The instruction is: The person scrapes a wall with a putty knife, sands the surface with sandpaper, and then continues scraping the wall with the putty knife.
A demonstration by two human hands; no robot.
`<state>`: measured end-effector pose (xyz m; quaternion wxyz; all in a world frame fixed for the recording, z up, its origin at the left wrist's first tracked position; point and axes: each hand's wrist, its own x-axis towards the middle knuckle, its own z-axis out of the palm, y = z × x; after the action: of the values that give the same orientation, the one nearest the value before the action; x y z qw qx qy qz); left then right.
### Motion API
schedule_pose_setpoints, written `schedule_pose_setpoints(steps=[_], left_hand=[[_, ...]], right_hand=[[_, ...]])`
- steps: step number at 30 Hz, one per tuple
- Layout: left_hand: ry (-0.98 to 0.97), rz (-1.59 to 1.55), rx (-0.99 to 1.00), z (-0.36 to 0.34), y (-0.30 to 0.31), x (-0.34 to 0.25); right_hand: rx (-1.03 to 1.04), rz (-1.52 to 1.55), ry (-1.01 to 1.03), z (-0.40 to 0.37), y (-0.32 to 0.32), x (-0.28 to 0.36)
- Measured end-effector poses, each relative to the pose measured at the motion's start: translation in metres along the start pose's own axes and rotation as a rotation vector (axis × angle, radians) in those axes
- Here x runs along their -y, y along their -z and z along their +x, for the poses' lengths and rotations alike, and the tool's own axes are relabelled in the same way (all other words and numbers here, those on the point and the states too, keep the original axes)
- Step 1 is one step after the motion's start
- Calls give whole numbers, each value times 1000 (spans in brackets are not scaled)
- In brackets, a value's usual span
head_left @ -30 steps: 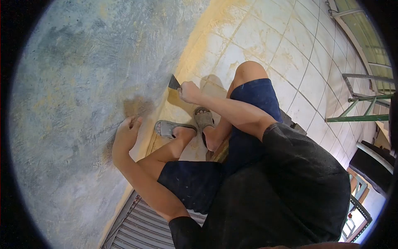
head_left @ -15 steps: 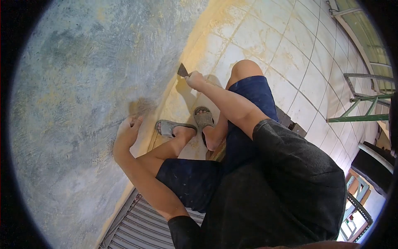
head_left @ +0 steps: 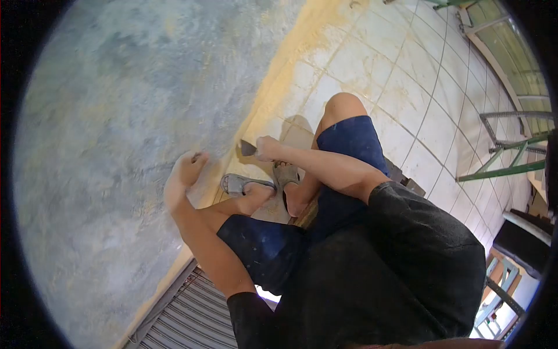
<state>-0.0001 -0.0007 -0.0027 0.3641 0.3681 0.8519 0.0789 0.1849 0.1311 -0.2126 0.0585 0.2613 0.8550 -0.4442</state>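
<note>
A scraper (head_left: 248, 148) (likely light, stiff, best handle-gripped) was clenched toward nine o'clock by the right hand (head_left: 268, 149); the blurred left hand's (head_left: 189, 167) hold couldn't be told.

The wall (head_left: 116, 145) is rising on my left, the tiled floor (head_left: 401, 87) is spreading right, my right hand (head_left: 267, 149) is holding the scraper (head_left: 249, 148) near my sandals (head_left: 234, 184).

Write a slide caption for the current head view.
Right hand holding a flat-bladed scraper, left hand near a mottled blue-grey wall edged by a yellowish strip.
</note>
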Motion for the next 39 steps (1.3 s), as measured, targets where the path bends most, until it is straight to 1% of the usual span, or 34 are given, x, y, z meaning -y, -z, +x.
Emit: schedule_pose_setpoints(steps=[1, 2, 3, 4, 5, 6, 7, 8, 9, 10, 12, 13, 14, 15, 16, 18, 19, 20, 21, 22, 23, 24, 27, 28, 30, 31, 32, 33, 35, 36, 38, 39], left_hand=[[5, -59, 26, 10, -9, 19], [8, -123, 51, 15, -13, 30], [12, -145, 20, 14, -11, 28], [10, -68, 46, 13, -11, 24], [14, 1, 69, 9, -12, 21], [28, -37, 29, 5, -13, 20], [18, -1, 61, 1, -13, 20], [7, 37, 94, -3, -13, 19], [18, 4, 60, -7, -13, 17], [41, -16, 53, -13, -13, 15], [85, -66, 23, -18, -14, 22], [77, -72, 64, -17, -15, 29], [65, -79, 109, -18, -20, 37], [81, -103, 94, -31, -18, 34], [94, -118, 55, -48, -10, 24], [125, -146, 8, -70, -9, 27], [70, -117, -47, -75, -13, 35], [15, -85, -102, -82, -18, 43], [28, -99, -106, -91, -24, 47], [25, -51, -101, -98, -31, 48], [19, -5, -102, -103, -36, 49], [22, -21, -116, -105, -42, 49], [55, -68, -147, -102, -77, 63], [59, -145, -159, -96, -95, 73], [56, -243, -179, -83, -126, 94], [132, -170, -199, -80, -141, 104], [208, -98, -212, -77, -158, 114], [207, -124, -212, -80, -161, 118], [218, -22, -172, -82, -157, 128], [219, -38, -173, -91, -149, 129], [319, -205, -255, -118, -125, 123], [321, -220, -255, -128, -118, 121]], right_hand=[[-2, -17, 23, -2, 6, 0], [52, -11, -12, -5, 13, 0], [111, -11, -46, -8, 21, -1], [123, -47, -17, -11, 27, -2], [158, 14, -113, -13, 32, -3], [190, 72, -209, -14, 39, -1], [203, 29, -176, -18, 50, 9], [220, 123, -226, -25, 59, 18], [239, 218, -281, -34, 69, 29], [254, 182, -258, -44, 78, 40], [230, 411, -242, -63, 88, 60], [255, 388, -222, -71, 86, 65], [211, 516, -257, -80, 84, 67], [164, 644, -297, -89, 82, 68], [184, 628, -283, -96, 75, 65], [117, 776, -282, -105, 53, 50], [139, 764, -281, -103, 42, 36], [175, 671, -325, -99, 30, 20], [207, 576, -370, -104, 27, 23], [217, 564, -369, -110, 26, 26], [187, 583, -307, -113, 28, 29], [158, 599, -241, -116, 31, 37], [143, 491, -183, -104, 22, 25], [150, 468, -181, -99, 17, 14], [240, 431, -274, -92, 8, -4], [240, 405, -278, -94, 7, -3], [256, 395, -323, -98, 4, -3], [271, 387, -367, -103, 1, -3], [277, 383, -381, -111, -4, 0], [278, 400, -390, -113, -7, 2], [282, 343, -386, -114, -12, 15], [283, 307, -383, -116, -13, 22]])
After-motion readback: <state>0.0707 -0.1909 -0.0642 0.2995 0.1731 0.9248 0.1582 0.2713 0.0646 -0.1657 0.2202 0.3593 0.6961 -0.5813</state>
